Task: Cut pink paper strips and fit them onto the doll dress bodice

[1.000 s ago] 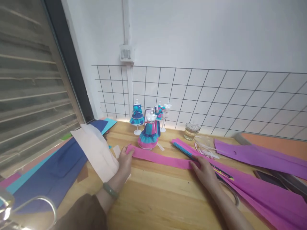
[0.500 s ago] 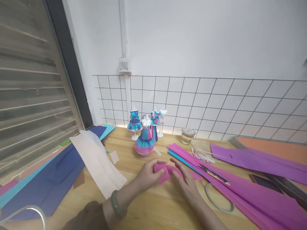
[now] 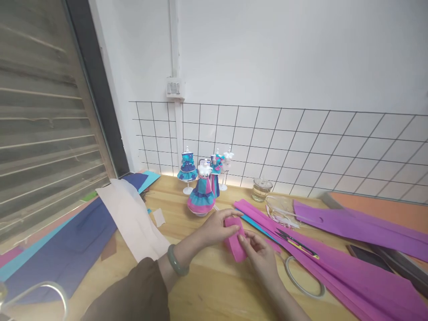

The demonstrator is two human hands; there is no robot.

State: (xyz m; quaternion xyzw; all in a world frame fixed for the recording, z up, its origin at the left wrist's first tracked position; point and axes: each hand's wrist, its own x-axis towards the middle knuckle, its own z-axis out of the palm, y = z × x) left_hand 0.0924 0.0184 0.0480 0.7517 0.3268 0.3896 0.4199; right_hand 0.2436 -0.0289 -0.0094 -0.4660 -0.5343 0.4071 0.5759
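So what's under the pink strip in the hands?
Wooden table shows around the pink strip, held by the left hand and right hand. Anything directly beneath is hidden by the strip and hands.

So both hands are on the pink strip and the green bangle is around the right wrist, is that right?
Not quite: the head view shows the green bangle around the left wrist, not the right. The left hand and right hand are indeed both on the pink strip.
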